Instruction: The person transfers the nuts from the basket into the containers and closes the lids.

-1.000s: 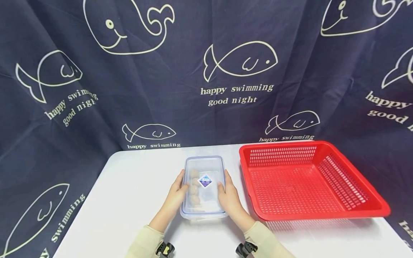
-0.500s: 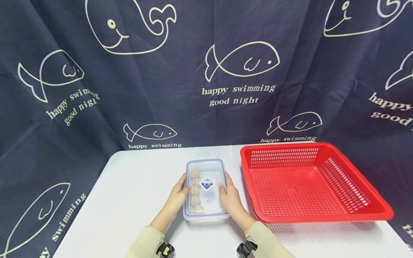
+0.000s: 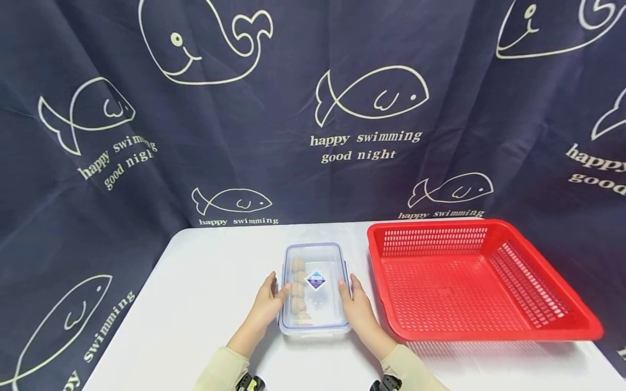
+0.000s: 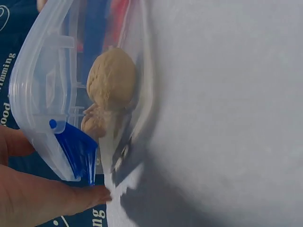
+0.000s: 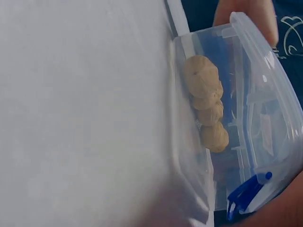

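Observation:
A clear plastic food container (image 3: 330, 304) with a blue-rimmed lid and a diamond-shaped label (image 3: 315, 280) stands on the white table. Inside, several walnuts (image 3: 298, 289) line its left side; the right wrist view shows the walnuts (image 5: 202, 78) through the wall. My left hand (image 3: 264, 306) is at the container's left side, thumb at the lid edge, other fingers slightly off the wall. In the left wrist view a blue latch (image 4: 78, 151) angles outward near a fingertip. At the right side, my right hand (image 3: 361, 312) has its thumb by the lid edge and its forefinger apart.
A large red plastic basket (image 3: 455, 335) with perforated sides sits to the right of the container. White tabletop (image 3: 195, 304) extends on the left. A dark blue curtain (image 3: 293, 179) with white fish prints hangs behind the table.
The container has moved slightly down in the head view and now stands on the table. The fingers of both hands have loosened and spread away from its sides.

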